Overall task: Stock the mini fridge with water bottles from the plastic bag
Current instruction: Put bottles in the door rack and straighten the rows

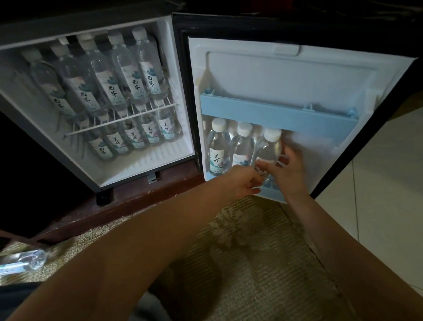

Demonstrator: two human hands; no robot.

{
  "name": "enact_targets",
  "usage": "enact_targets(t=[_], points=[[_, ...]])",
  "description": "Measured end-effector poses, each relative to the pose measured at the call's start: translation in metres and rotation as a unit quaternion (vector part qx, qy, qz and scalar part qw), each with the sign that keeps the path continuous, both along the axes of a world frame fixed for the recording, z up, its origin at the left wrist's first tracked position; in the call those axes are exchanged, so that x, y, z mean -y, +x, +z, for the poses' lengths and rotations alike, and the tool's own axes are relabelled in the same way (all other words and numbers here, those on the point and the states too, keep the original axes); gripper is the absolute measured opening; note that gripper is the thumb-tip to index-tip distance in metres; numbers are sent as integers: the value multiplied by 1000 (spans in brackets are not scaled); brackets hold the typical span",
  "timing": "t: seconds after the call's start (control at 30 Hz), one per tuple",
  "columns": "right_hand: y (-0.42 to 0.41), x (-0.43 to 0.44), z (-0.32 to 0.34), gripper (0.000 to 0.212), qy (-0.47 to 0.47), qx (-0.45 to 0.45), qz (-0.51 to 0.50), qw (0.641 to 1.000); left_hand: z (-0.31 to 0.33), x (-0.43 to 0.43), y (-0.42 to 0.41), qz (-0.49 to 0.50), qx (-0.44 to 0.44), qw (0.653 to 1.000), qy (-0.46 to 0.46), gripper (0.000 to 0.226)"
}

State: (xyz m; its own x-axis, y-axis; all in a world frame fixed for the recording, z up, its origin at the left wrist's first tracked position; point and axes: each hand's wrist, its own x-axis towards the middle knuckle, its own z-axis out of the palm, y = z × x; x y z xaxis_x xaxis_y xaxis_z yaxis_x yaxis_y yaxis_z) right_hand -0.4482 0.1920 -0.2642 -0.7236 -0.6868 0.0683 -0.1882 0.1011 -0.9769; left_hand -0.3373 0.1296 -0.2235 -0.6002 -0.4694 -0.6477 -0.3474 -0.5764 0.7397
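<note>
Right grip (288, 171) wraps the water bottle (269, 148) in the door's lower shelf (272, 194), thumb across its label; left grip (243, 182) pinches its base. Neighbour bottle (242, 148) stands just beside.

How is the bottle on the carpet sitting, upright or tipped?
Tipped over: the bottle lies on its side on the carpet, away from the fridge.

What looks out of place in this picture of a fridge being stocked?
One loose bottle lies on its side on the carpet, lower left, away from the fridge. The others stand inside the fridge or in the door rack, where the left hand and right hand hold the third bottle.
</note>
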Motion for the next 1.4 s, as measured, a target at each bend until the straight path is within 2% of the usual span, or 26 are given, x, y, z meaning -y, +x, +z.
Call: enact_targets(t=[0.1, 0.23, 0.37, 0.6, 0.77, 0.87, 1.0, 1.07, 1.23, 1.4], points=[[0, 1, -5, 72, 5, -3, -2, 1000, -1, 2, 1, -6, -9, 1000, 9, 35], [0, 2, -8, 73, 10, 0, -13, 1000, -1, 3, 3, -6, -20, 999, 26, 22], [1, 1, -9, 72, -4, 13, -35, 999, -3, 3, 3, 0, -33, 999, 39, 31], [8, -2, -15, 61, 32, 39, -27, 998, -4, 1, 3, 17, -43, 997, 61, 13], [17, -4, -26, 60, 65, 37, -80, 994, -5, 11, 12, 29, -26, 998, 39, 41], [24, -6, -39, 54, 90, 60, -93, 990, -5, 14, 23, 42, -10, 999, 32, 29], [40, -15, -45, 46, 128, 101, -102, 981, -12, 15, 42, 55, 1, 998, 38, 27], [50, -20, -44, 36, 133, 105, -88, 982, -16, 17, 52, 51, 2, 998, 43, 24], [71, -12, -22, 20, 119, 130, 9, 984, -9, 29, 81, 19, 5, 999, 34, 38], [98, 11, 20, 12, 73, 165, 84, 980, 26, 54, 112, 34, 5, 999, 0, 33]])
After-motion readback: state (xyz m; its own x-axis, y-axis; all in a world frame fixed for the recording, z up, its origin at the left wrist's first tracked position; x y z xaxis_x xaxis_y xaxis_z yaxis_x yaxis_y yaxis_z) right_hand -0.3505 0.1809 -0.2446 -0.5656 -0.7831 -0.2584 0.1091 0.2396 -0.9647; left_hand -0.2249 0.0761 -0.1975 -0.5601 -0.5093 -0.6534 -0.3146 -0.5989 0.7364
